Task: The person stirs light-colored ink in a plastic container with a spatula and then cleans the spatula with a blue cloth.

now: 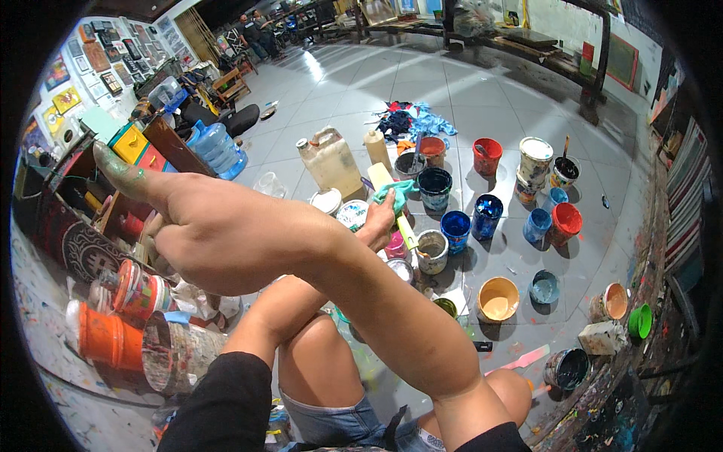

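Observation:
My arms cross, the right over the left. My left hand [379, 221] is closed on a teal cloth [397, 193], wrapped around a flat yellow-green spatula [407, 231]. The spatula slants over a grey-smeared tub [433, 260]. Large and near on the left, my right hand [226, 233] has one finger stretched out up and left, with green paint on its tip. Its other fingers curl in; the palm is hidden, and nothing shows in it. Beyond the left hand stand a jug of cloudy liquid [331, 162], a squeeze bottle [376, 151] and tubs of blue paint [455, 228].
More paint tubs stand on the tiled floor, among them a red one [487, 156] and a peach one [498, 298]. A pink spatula [527, 358] lies at lower right. Orange buckets [113, 335] stand left, near a water bottle [217, 151]. Rags [414, 122] lie beyond; people [258, 36] stand far off.

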Tool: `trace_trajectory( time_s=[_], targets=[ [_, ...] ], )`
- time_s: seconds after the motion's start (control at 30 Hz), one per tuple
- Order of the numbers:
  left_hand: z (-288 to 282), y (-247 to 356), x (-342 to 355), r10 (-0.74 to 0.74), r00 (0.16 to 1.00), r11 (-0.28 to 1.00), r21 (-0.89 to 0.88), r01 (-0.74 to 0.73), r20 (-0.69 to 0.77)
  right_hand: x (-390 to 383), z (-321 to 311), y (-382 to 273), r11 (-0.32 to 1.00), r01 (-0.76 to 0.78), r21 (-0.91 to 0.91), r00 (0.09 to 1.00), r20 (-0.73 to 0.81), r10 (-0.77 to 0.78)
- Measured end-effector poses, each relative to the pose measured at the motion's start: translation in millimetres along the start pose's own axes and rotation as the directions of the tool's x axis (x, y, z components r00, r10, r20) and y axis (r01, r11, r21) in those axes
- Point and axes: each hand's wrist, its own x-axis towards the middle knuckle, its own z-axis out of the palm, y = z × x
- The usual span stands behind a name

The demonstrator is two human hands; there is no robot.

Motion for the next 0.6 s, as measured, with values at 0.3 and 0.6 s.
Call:
trace_trajectory(
  time_s=[0.3,0.6],
  targets=[
    [0.5,4.9,4.4,0.043,0.999,0.998,0.046,-0.043,-0.003,-4.1,-6.2,-1.7,0.973,-0.219,-0.066,0.976,0.002,0.220],
    [-16.8,44.3,22.7,0.348,0.931,0.889,-0.354,-0.291,0.108,-88.6,-119.5,86.4,-0.414,-0.704,-0.577,0.491,-0.817,0.304]
  ],
)
